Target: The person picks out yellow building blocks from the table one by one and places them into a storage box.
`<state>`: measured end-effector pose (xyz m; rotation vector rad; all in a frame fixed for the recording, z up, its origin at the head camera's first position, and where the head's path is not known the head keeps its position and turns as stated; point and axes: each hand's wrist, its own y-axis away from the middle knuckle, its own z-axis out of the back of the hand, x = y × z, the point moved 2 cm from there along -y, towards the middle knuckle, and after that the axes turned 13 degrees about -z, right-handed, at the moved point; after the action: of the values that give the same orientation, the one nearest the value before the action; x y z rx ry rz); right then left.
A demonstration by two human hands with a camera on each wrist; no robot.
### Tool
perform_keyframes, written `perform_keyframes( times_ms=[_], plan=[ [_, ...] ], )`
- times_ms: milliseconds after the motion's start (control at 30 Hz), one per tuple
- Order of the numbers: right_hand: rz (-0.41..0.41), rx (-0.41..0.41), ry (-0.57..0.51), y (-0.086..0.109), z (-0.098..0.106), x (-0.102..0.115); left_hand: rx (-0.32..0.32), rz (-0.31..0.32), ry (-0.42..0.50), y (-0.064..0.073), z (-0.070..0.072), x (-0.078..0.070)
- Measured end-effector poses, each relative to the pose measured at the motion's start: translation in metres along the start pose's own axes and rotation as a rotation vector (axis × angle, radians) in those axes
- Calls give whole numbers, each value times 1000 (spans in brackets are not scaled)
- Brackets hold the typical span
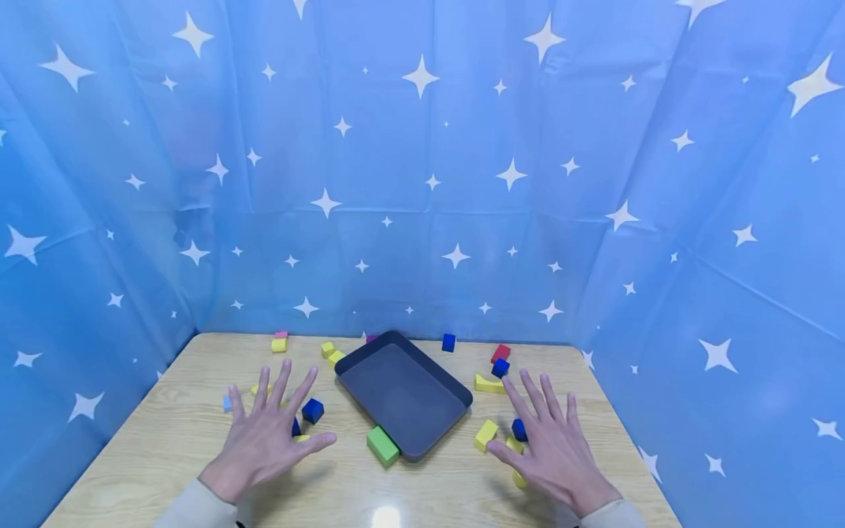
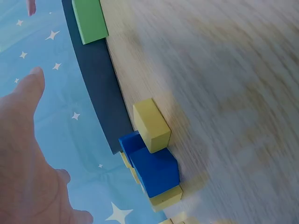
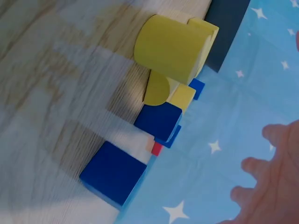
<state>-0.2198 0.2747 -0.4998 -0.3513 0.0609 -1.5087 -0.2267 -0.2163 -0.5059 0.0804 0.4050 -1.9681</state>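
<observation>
Got left hand (image 1: 260,444), right hand (image 1: 554,451) hovering with spread fingers, gripping zilch | got dark tray (image 1: 404,396) between, prob for two-sided reach | plus yellow block (image 1: 485,435) near right thumb

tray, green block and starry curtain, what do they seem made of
Tray: dark matte, probably coated metal or plastic, judging by its smooth surface and rounded corners. Green block: perhaps painted wood or foam, smooth; plain faces show no grain. Starry curtain: likely thin matte fabric, given soft folds and creases.
</observation>
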Motion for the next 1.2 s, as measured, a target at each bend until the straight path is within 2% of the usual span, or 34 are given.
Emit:
perform_keyframes(
  times_ms=[300,500,633,800,900,1200],
  plan=[
    [-1,6,-83,-2,-4,13,-18,-9,-14,-12,3,-1],
    [-12,16,-94,-3,-8,23,-13,-10,40,-26,-2,-5],
    [-38,68,-133,-4,-10,31,18,-5,80,-36,-7,-10],
    [-111,173,-247,-4,-13,45,55,-17,101,-51,-12,-15],
    [-151,202,-309,-4,-17,55,74,-15,125,-60,-16,-17],
    [-210,164,-387,-14,-29,83,85,11,170,-81,-28,-18]
  ],
)
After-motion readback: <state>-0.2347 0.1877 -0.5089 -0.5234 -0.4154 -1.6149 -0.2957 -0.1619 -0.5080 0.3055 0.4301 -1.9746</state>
